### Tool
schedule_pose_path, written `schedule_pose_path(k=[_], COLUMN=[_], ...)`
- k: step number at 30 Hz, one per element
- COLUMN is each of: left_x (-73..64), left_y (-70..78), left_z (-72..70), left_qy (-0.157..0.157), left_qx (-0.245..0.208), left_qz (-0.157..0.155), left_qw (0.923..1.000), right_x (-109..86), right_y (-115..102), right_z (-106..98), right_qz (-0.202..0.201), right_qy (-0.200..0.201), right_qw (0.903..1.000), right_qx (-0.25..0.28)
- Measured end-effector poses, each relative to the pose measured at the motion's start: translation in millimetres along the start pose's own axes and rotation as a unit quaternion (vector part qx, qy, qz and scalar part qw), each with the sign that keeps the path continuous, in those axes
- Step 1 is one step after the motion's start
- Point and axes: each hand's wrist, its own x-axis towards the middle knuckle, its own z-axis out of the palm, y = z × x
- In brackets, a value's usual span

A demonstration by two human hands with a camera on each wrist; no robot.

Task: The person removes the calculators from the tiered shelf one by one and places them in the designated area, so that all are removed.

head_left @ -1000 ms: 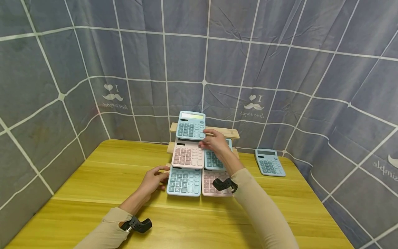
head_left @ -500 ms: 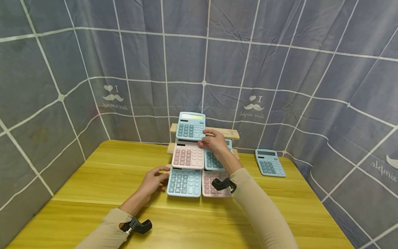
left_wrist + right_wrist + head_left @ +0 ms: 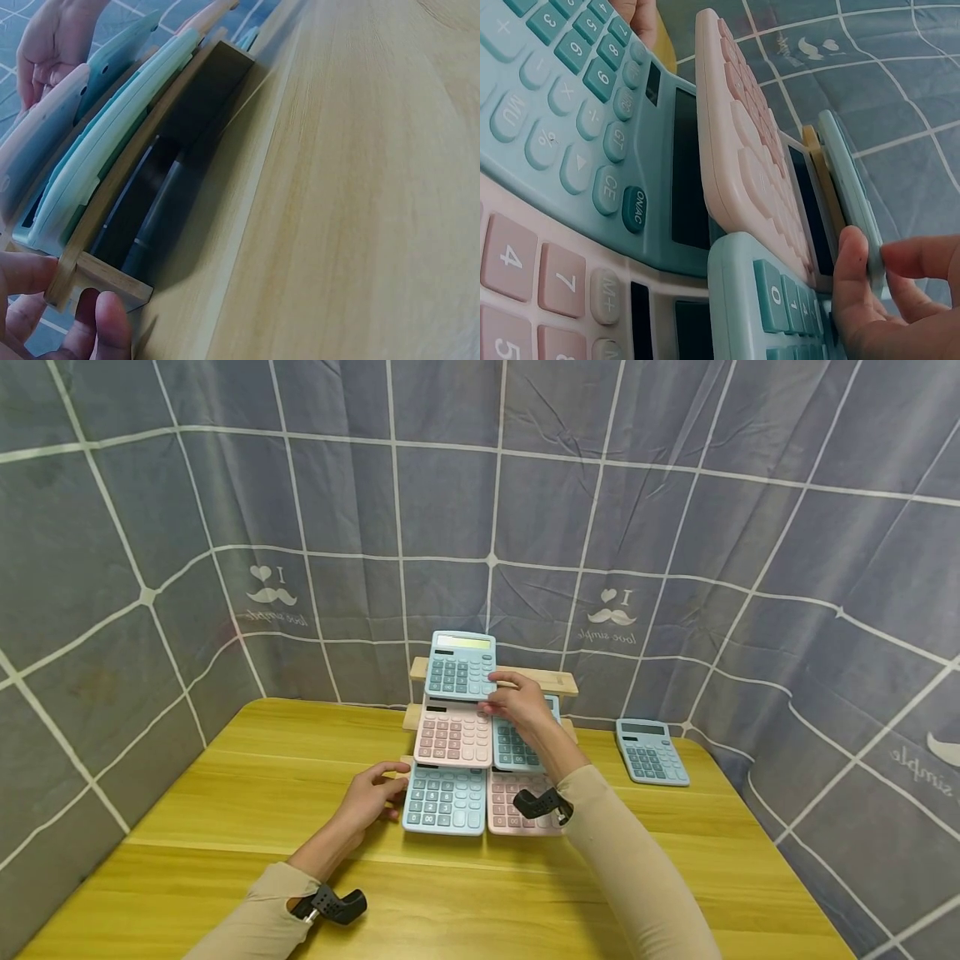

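The right hand (image 3: 521,700) is pinching the top blue calculator (image 3: 461,668) by its lower right side, its thumb and fingers closing on the edge from both faces. That calculator is leaning back alone at the top tier of a wooden rack (image 3: 536,681), towards the left end. Below it, two are standing side by side on the middle tier: a middle pink calculator (image 3: 450,739) at left and a middle blue calculator (image 3: 516,747) at right, the latter partly hiding behind the right hand. Two more are occupying the bottom tier: a bottom blue calculator (image 3: 446,806) at left and a bottom pink calculator (image 3: 506,802) at right. A sixth, the loose blue calculator (image 3: 652,752), is lying on the tabletop (image 3: 420,893) to the right, well apart from the rack. That is making four blue and two pink, with five at the rack.

The left hand (image 3: 367,797) is gripping the rack's lower left end, its fingers curling about the wood just beside the bottom blue calculator.

Both arms are wearing beige sleeves, and two black wrist mounts are sitting at the cuffs, one left (image 3: 337,903) and one right (image 3: 542,804). Behind the tabletop, a grey curtain (image 3: 337,493) with white grid lines is hanging, two whole moustache prints showing mirrored lettering and a third being cut off at the right edge.
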Motion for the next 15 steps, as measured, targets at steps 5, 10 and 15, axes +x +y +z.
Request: schedule_pose_path(k=[5, 10, 15], left_x=[0.1, -0.7, -1.3], left_y=[-0.3, 0.3, 0.9], left_z=[-0.8, -0.8, -0.6], left_qy=[0.000, 0.000, 0.001], left_qx=[0.000, 0.003, 0.005], left_qz=[-0.001, -0.003, -0.005], left_qw=[1.0000, 1.0000, 1.0000], right_x=[-0.5, 0.9, 1.3], right_y=[-1.6, -1.7, -1.2], right_z=[-0.2, -0.3, -0.8], right_qz=[0.000, 0.003, 0.008], right_qy=[-0.008, -0.010, -0.007], right_qw=[0.9999, 0.9999, 0.9998], right_qx=[0.007, 0.010, 0.016])
